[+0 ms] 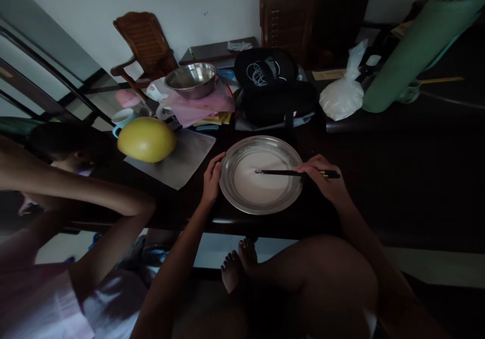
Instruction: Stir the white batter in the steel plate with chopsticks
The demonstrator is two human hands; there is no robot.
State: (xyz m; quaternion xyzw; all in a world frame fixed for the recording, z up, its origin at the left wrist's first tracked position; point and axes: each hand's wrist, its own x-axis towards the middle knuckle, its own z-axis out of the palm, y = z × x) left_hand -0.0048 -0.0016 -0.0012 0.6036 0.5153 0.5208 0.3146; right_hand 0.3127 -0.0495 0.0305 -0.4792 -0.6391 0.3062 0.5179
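Note:
A round metal bowl [261,208] with a pale, whitish mixture [257,187] inside stands near the front edge of the dark table. My left hand [212,177] grips the bowl's left rim, fingers along the outside. In my right hand [322,177] is a pair of dark chopsticks [278,173], held over the right rim. Their tips reach into the mixture near its middle, and their back ends stick out past my hand.
Left of the bowl, a yellow pomelo-like fruit [147,139] rests on a grey mat [185,164]. Behind are an empty metal bowl [191,81], a black case [278,99], a tied bag of white powder [341,99] and a tall green bottle [413,51]. A person's bent arm [125,200] is at left.

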